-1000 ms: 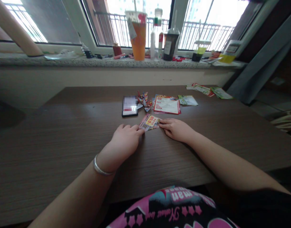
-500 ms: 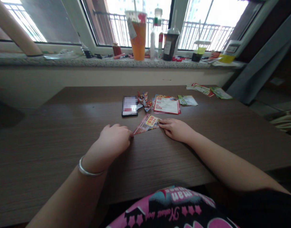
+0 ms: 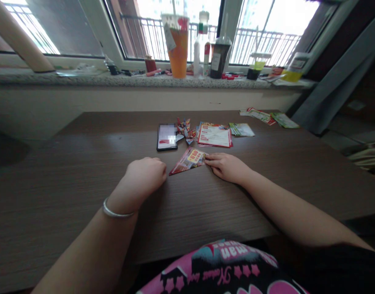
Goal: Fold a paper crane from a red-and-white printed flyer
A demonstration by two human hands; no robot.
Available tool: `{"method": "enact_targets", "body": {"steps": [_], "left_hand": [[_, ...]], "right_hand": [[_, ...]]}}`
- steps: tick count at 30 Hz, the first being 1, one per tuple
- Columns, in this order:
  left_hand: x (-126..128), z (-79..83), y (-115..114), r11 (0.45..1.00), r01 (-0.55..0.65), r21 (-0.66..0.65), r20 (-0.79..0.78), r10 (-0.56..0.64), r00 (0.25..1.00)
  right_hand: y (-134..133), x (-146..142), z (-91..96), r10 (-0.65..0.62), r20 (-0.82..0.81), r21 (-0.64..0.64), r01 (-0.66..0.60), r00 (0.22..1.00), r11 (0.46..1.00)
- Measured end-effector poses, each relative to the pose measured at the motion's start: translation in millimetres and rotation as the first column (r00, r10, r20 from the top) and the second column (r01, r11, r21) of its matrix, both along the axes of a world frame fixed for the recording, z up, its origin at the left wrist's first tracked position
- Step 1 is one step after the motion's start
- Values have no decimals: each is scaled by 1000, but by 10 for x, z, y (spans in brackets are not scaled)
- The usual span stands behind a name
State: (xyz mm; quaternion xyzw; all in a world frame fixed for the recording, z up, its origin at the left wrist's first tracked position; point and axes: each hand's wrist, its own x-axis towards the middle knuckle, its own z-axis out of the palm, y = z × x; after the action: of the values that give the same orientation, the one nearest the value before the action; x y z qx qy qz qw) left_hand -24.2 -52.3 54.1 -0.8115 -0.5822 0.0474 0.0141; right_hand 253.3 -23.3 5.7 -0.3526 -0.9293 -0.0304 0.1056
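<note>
Since a second ago, our left hand (image 3: 146,175) has drawn away leftward from the colourful printed paper (image 3: 190,157), whose pointed left corner now lies bare. We have that hand just beside the corner, apart from it, its fingers curled under; their tips are hidden, so we cannot tell whether they meet. Our right hand (image 3: 227,167) has stayed put, its fingertips on the paper's right end; we cannot tell whether they pinch or only press it. The paper lies on the desk (image 3: 83,163) between our hands, in front of a phone (image 3: 167,138), some crumpled-looking folded papers (image 3: 185,130) and a stack of printed sheets (image 3: 215,134).
</note>
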Motion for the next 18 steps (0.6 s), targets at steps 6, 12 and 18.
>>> {"method": "enact_targets", "body": {"steps": [6,12,18], "left_hand": [[179,-213,87,952,172,253,115,-206,972],[271,-476,147,884,374,281,237,-442,865],[312,-456,151,834,469,290,256,-539,802]], "right_hand": [[2,5,9,15,-54,-12,-16,998,1000],[-27,-17,47,39,-93,1,-39,995,999],[-70,-105,26,179,-62,29,-178,982,984]]}}
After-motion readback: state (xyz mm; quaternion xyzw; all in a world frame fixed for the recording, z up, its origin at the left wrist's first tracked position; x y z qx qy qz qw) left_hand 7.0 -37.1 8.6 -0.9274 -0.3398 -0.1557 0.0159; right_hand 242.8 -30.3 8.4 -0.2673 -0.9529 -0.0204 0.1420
